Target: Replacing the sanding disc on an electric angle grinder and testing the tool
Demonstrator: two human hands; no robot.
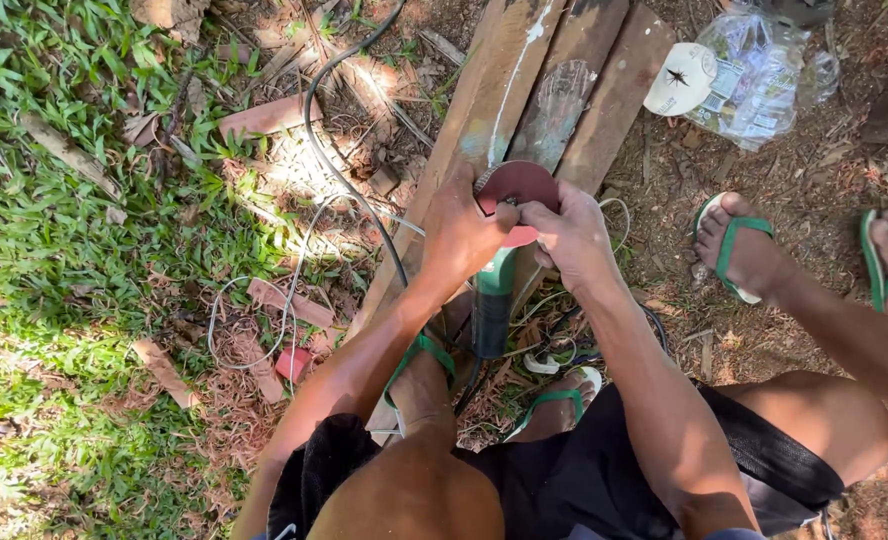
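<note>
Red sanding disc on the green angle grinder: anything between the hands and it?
Nothing visible. The left hand and right hand already touch the round red sanding disc of the green angle grinder, over the brown wooden planks.

left hand (461, 232) + right hand (571, 237) on grinder disc (520, 185) | planks (604, 110) beneath

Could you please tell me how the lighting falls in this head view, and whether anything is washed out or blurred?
In the head view, dappled sunlight falls through shade: a patch of ground left of the planks is blown out white; the left hand and right hand on the red disc are sunlit and sharp; the shorts sit in shadow; no noticeable blur.
</note>
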